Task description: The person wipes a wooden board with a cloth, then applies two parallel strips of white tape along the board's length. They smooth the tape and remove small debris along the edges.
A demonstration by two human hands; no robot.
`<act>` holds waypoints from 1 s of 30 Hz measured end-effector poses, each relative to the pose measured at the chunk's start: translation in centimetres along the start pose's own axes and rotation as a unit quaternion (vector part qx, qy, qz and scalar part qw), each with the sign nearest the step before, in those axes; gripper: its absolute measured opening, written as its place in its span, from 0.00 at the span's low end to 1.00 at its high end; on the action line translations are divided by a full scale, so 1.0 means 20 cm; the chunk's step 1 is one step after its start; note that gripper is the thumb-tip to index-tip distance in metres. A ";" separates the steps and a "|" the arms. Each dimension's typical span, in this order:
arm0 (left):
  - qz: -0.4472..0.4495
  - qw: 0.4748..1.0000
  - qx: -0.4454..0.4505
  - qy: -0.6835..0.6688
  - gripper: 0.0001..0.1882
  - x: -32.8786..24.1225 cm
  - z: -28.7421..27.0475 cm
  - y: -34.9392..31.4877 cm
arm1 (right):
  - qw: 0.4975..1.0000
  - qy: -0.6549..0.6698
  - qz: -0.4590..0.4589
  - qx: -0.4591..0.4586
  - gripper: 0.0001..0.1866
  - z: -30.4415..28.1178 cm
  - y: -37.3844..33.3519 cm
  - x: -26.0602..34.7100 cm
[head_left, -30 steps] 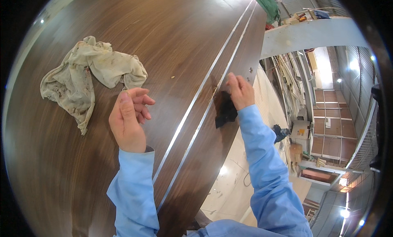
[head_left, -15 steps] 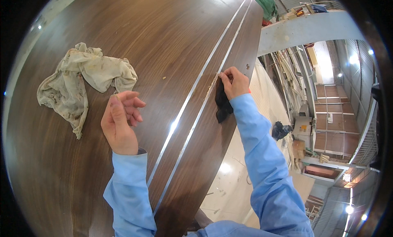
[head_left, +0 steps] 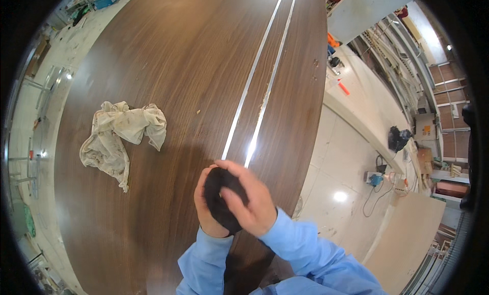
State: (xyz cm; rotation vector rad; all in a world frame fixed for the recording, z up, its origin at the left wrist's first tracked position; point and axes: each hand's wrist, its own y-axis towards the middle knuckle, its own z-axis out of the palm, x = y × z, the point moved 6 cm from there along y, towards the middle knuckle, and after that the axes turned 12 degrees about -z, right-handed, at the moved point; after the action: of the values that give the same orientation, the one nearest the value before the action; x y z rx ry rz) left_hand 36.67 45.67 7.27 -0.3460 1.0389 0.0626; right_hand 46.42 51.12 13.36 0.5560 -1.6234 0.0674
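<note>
Both hands are together over the near part of a brown wood-grain panel. Between them is a piece of black cloth, bunched into a rounded shape. My left hand cups it from the left and below, its fingers mostly hidden. My right hand grips it from the right, with the thumb pressed on its face. Just beyond the hands, two thin pale strips run lengthwise along the panel; the right one has rough, brownish patches. A stained cream rag lies crumpled to the left.
Right of the panel stands a long pale board with an orange-red tool on it. A blue power tool with a cord sits on the tiled floor, near a black plastic bag. Metal frames stand at the left.
My right hand has come off the right strip, bringing the black cloth back toward me. My left hand has moved right and closed on it too. The view has shifted.
</note>
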 end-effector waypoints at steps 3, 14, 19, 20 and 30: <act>-0.042 0.998 -0.036 -0.027 0.17 0.01 0.06 -0.09 | 0.999 -0.033 0.022 -0.004 0.20 -0.04 -0.07 -0.01; -0.103 0.982 -0.145 -0.070 0.16 0.07 -0.04 0.02 | 0.993 0.115 0.038 0.009 0.29 -0.11 -0.05 -0.12; 0.165 0.981 -0.102 -0.019 0.22 -0.44 -0.08 0.39 | 0.993 -0.019 0.006 0.115 0.27 -0.23 0.05 -0.10; 0.162 0.979 -0.107 0.055 0.21 -0.43 -0.02 0.41 | 0.994 -0.008 0.067 0.091 0.24 -0.29 0.08 -0.15; 0.114 0.958 -0.148 0.218 0.19 -0.38 -0.26 0.44 | 0.951 -0.296 -0.045 0.075 0.10 -0.33 0.41 -0.25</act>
State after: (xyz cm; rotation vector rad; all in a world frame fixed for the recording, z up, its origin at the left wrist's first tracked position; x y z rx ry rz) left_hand 26.64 53.16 9.12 -0.5238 1.5105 0.3658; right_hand 49.49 62.21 11.81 0.8213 -2.1850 -0.0507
